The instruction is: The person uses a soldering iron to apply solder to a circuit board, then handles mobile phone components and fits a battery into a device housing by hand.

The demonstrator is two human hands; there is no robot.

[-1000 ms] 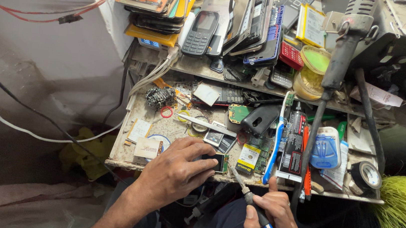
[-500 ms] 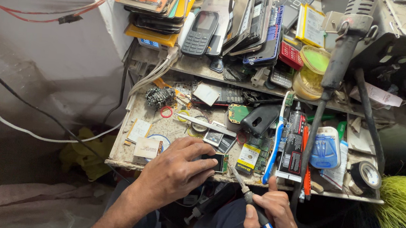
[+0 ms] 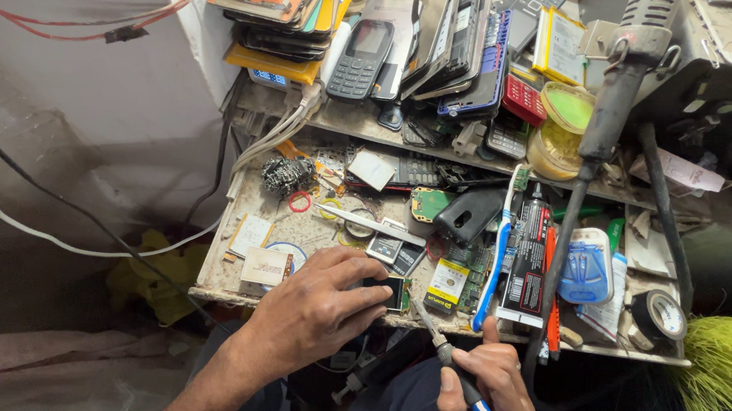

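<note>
1. Blue-handled soldering iron [image 3: 465, 384]: gripped in the right hand [image 3: 491, 395], fingers closed around the handle, below the front edge of the counter [image 3: 230, 286]. The metal tip points up and to the left, ending at the front edge just beside the small circuit board [image 3: 391, 292].
2. Small circuit board: a dark, roughly square piece lying at the front edge of the counter, near its middle. The left hand [image 3: 319, 305] presses on it from the left, fingers bent and closed down on its near side. Whether the iron's tip touches the board cannot be told from this view.
3. Left forearm: enters from the bottom edge and crosses the counter's front edge.
4. Counter surface: grimy and crowded. A yellow-labelled battery [image 3: 446, 286] lies just right of the board. A blue-and-white toothbrush [image 3: 499, 251] and a black glue tube [image 3: 527, 259] lie side by side further right. A roll of dark tape [image 3: 658, 313] sits near the front right corner.
5. Rear of counter: a green circuit board [image 3: 428, 205], a tangle of solder wire [image 3: 286, 173] and a red ring [image 3: 298, 200] lie towards the back left.
6. Upper shelf [image 3: 347, 125]: stacked with keypad phones [image 3: 359, 58] and phone parts. A grey rotary tool [image 3: 625, 70] leans at its right end.
</note>
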